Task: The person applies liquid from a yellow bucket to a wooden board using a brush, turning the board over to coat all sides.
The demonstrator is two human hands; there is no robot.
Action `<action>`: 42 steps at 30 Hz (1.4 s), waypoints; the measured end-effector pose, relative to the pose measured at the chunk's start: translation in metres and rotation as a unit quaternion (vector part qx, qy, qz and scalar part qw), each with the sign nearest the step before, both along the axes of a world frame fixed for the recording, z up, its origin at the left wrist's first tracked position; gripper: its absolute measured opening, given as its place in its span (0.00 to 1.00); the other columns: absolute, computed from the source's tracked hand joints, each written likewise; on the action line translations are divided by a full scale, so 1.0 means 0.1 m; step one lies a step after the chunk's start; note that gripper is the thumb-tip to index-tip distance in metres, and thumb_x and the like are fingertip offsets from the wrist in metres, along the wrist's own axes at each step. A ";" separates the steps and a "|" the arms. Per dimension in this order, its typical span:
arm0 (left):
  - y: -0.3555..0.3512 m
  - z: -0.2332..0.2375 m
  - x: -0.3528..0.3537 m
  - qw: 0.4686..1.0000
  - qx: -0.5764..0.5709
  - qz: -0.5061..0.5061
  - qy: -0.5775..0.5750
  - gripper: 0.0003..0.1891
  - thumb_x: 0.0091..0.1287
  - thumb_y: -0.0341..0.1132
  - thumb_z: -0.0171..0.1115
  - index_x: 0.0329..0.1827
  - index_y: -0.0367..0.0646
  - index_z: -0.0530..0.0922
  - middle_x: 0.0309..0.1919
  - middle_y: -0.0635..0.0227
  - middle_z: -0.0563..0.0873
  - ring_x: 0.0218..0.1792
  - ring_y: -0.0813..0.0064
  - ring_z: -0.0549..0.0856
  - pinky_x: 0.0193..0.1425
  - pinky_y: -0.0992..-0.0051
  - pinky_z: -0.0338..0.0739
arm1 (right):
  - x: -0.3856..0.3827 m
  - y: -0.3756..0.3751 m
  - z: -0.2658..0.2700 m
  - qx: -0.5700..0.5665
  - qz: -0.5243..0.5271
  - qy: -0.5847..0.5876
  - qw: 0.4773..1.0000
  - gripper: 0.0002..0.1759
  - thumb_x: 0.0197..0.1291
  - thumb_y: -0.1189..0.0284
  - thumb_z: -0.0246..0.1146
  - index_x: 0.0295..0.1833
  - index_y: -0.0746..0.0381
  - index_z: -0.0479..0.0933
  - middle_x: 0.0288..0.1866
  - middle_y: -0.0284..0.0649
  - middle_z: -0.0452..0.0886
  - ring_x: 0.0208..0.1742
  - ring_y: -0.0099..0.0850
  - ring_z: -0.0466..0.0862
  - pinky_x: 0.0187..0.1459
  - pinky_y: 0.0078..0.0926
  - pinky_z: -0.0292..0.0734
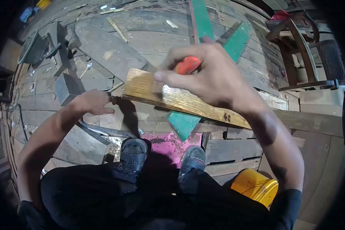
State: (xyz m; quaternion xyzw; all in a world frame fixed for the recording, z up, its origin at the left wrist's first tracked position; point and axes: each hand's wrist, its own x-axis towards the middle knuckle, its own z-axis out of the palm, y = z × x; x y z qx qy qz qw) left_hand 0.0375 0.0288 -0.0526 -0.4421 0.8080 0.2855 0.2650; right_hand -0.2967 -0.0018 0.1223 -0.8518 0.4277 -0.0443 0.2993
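Note:
A wooden plank [203,107] with a brown, glossy, wet-looking face lies across the middle of the view, resting on green-painted pieces. Over its left part, my right hand [207,73] is closed around a paintbrush [188,65] with a red handle. The brush's head is blurred against the wood. My left hand [96,102] hangs just left of the plank's end, fingers loosely apart and holding nothing visible. Beneath the plank pokes out the end of a green board [184,124].
Green boards [237,40] extend behind the plank. A yellow bucket [257,188] stands by my right leg, and a wooden chair [303,53] at the far right. Grey wood blocks [67,88] and offcuts litter the plank floor. A pink panel [165,147] lies between my sandals.

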 end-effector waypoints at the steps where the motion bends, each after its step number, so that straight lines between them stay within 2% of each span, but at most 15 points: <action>1: -0.01 -0.02 -0.01 1.000 0.000 -0.005 0.002 0.28 0.68 0.57 0.62 0.58 0.41 0.82 0.51 0.45 0.87 0.54 0.43 0.85 0.60 0.51 0.79 | -0.01 -0.02 -0.06 -0.021 0.004 -0.112 0.993 0.18 0.66 0.57 0.68 0.42 0.64 0.86 0.31 0.49 0.87 0.32 0.41 0.86 0.42 0.40 0.80; 3: 0.01 -0.08 0.03 1.000 -0.007 -0.004 0.029 0.28 0.68 0.56 0.63 0.58 0.40 0.82 0.50 0.44 0.87 0.53 0.43 0.86 0.60 0.51 0.79 | -0.06 -0.02 -0.08 -0.041 0.013 -0.221 0.974 0.20 0.66 0.56 0.68 0.44 0.64 0.87 0.31 0.49 0.87 0.34 0.38 0.86 0.43 0.39 0.80; 5: 0.01 0.02 -0.05 1.000 0.018 0.004 -0.023 0.28 0.68 0.56 0.63 0.59 0.40 0.81 0.50 0.45 0.87 0.54 0.44 0.85 0.60 0.51 0.79 | -0.30 0.01 -0.01 -0.025 -0.026 -0.074 0.997 0.20 0.67 0.56 0.68 0.46 0.65 0.87 0.32 0.48 0.87 0.35 0.35 0.85 0.43 0.36 0.79; 7: 0.02 -0.04 0.03 1.000 -0.009 -0.001 0.030 0.28 0.68 0.56 0.63 0.58 0.40 0.81 0.50 0.46 0.88 0.54 0.44 0.86 0.59 0.52 0.79 | -0.65 0.05 -0.08 0.045 -0.124 -0.057 0.990 0.21 0.67 0.56 0.67 0.44 0.65 0.88 0.31 0.45 0.87 0.34 0.33 0.84 0.41 0.34 0.78; 10: 0.03 -0.08 0.11 1.000 -0.006 0.009 0.029 0.28 0.69 0.57 0.62 0.58 0.41 0.82 0.51 0.47 0.87 0.55 0.45 0.85 0.61 0.53 0.78 | -1.05 0.03 -0.01 0.024 -0.131 0.031 0.991 0.19 0.68 0.58 0.67 0.39 0.65 0.87 0.30 0.42 0.88 0.32 0.32 0.85 0.40 0.32 0.79; 12: 0.02 -0.10 0.11 1.000 -0.004 0.001 0.012 0.28 0.69 0.57 0.62 0.58 0.42 0.82 0.53 0.48 0.86 0.58 0.47 0.84 0.62 0.54 0.78 | -1.21 0.05 0.01 0.015 -0.113 0.247 0.962 0.20 0.66 0.58 0.67 0.35 0.66 0.86 0.26 0.51 0.84 0.28 0.42 0.84 0.38 0.35 0.79; 15: 0.05 -0.10 0.10 1.000 -0.001 0.000 0.007 0.28 0.69 0.57 0.62 0.57 0.41 0.82 0.53 0.48 0.86 0.58 0.48 0.83 0.62 0.54 0.78 | -1.19 0.11 -0.24 0.007 -0.051 0.229 0.972 0.22 0.64 0.57 0.66 0.35 0.69 0.83 0.28 0.59 0.81 0.31 0.56 0.82 0.40 0.46 0.79; 19: 0.00 -0.20 0.07 0.999 0.022 -0.039 -0.020 0.30 0.68 0.61 0.61 0.57 0.42 0.84 0.53 0.48 0.87 0.55 0.46 0.85 0.60 0.53 0.79 | -0.61 0.17 -0.07 0.048 -0.016 0.134 0.990 0.27 0.69 0.53 0.65 0.28 0.66 0.80 0.19 0.50 0.78 0.26 0.44 0.84 0.38 0.42 0.78; 22: 0.06 0.05 -0.16 0.999 0.022 -0.022 -0.005 0.26 0.71 0.54 0.61 0.63 0.45 0.80 0.57 0.50 0.86 0.62 0.49 0.82 0.66 0.54 0.76 | -0.45 0.23 0.06 0.019 -0.007 -0.032 0.999 0.25 0.72 0.53 0.63 0.38 0.66 0.85 0.26 0.45 0.85 0.29 0.36 0.85 0.39 0.39 0.81; 26: 0.08 0.07 -0.19 0.998 0.026 -0.042 -0.036 0.24 0.72 0.52 0.63 0.64 0.47 0.79 0.54 0.46 0.86 0.58 0.45 0.83 0.63 0.52 0.77 | -0.64 0.30 -0.02 0.020 -0.028 -0.174 0.984 0.25 0.72 0.52 0.63 0.41 0.65 0.87 0.31 0.46 0.87 0.31 0.35 0.85 0.39 0.38 0.81; 29: 0.12 0.03 -0.11 0.998 0.032 -0.053 0.033 0.24 0.72 0.51 0.64 0.63 0.45 0.79 0.49 0.43 0.87 0.55 0.42 0.84 0.59 0.51 0.78 | -1.17 0.27 -0.39 -0.036 -0.087 -0.055 0.994 0.24 0.72 0.53 0.62 0.41 0.66 0.86 0.29 0.38 0.84 0.31 0.28 0.83 0.37 0.35 0.80; 31: 0.15 -0.03 -0.04 0.997 0.017 -0.060 0.053 0.24 0.72 0.51 0.64 0.63 0.46 0.79 0.49 0.43 0.87 0.54 0.42 0.84 0.58 0.51 0.78 | -1.62 0.25 -0.33 0.048 -0.124 -0.005 0.991 0.23 0.71 0.55 0.63 0.39 0.67 0.85 0.30 0.38 0.84 0.32 0.28 0.84 0.37 0.36 0.81; 35: 0.12 0.00 -0.08 0.998 0.034 -0.057 0.009 0.24 0.72 0.51 0.64 0.63 0.46 0.79 0.49 0.45 0.87 0.54 0.42 0.84 0.58 0.51 0.78 | -2.19 0.31 -0.39 -0.021 -0.126 0.278 0.952 0.20 0.66 0.60 0.62 0.35 0.69 0.83 0.26 0.55 0.83 0.30 0.53 0.84 0.40 0.46 0.80; 40: 0.11 0.03 -0.15 0.998 0.039 -0.040 -0.003 0.25 0.72 0.52 0.63 0.66 0.48 0.79 0.54 0.46 0.87 0.57 0.43 0.84 0.62 0.52 0.78 | -1.94 0.47 -0.67 -0.046 -0.147 0.196 0.968 0.16 0.61 0.65 0.62 0.31 0.69 0.80 0.26 0.56 0.82 0.32 0.56 0.84 0.41 0.49 0.78; 42: 0.09 0.00 -0.17 0.998 0.052 -0.020 -0.041 0.26 0.72 0.53 0.62 0.68 0.50 0.79 0.57 0.45 0.85 0.61 0.44 0.82 0.66 0.54 0.76 | -1.62 0.46 -0.45 -0.017 -0.106 0.124 0.987 0.24 0.71 0.56 0.62 0.32 0.68 0.77 0.22 0.50 0.78 0.23 0.44 0.78 0.35 0.43 0.76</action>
